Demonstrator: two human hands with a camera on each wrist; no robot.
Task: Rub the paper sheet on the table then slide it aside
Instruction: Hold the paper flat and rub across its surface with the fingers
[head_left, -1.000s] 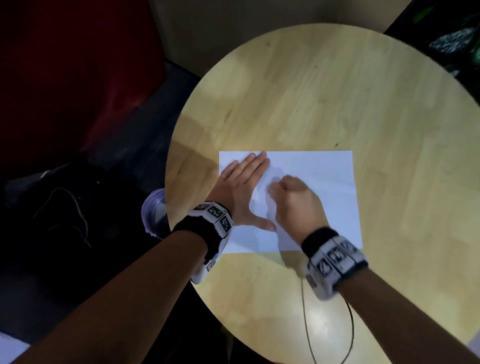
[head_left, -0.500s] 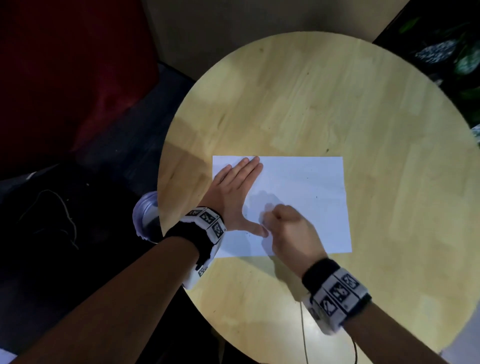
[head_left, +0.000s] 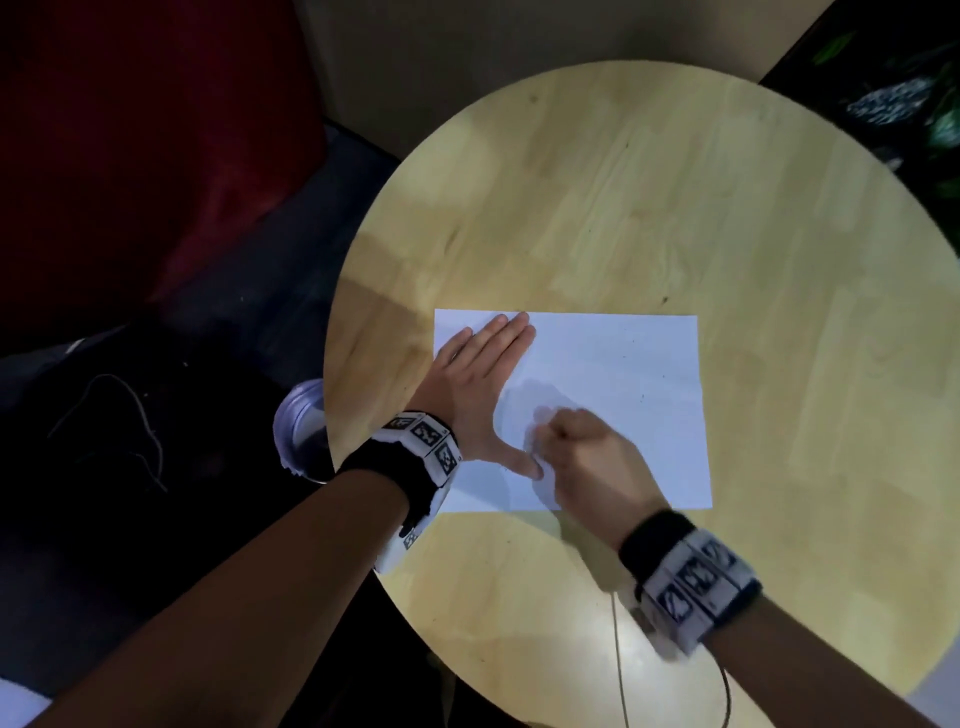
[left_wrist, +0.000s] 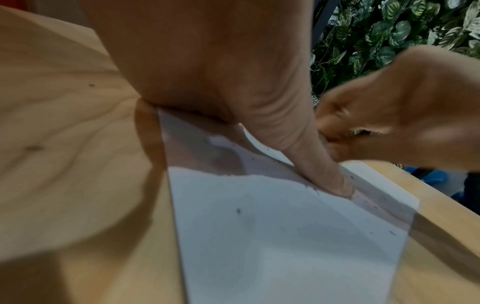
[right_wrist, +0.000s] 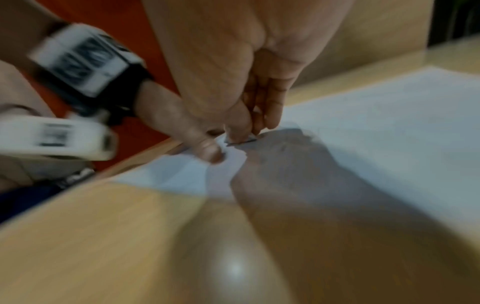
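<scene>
A white paper sheet (head_left: 623, 374) lies flat on the round wooden table (head_left: 623, 182). My left hand (head_left: 498, 384) presses on its left part, fingers straight and thumb (left_wrist: 324, 174) spread out on the paper (left_wrist: 285, 236). My right hand (head_left: 550, 431) is curled just right of that thumb, low on the sheet. In the right wrist view its fingertips (right_wrist: 239, 135) pinch a small pale piece against the paper (right_wrist: 376, 123); motion blur hides what that piece is. The left wrist view shows the right hand (left_wrist: 337, 133) beside the thumb.
The sheet's near edge lies a short way in from the table's near rim. A clear round container (head_left: 301, 426) sits just off the table's left edge. A thin cable (head_left: 618, 649) runs under my right wrist. Leafy plants (head_left: 909, 93) stand beyond the far right.
My right hand has drawn back from the middle of the sheet towards me and now works beside the left thumb. The left hand and the sheet have stayed in place.
</scene>
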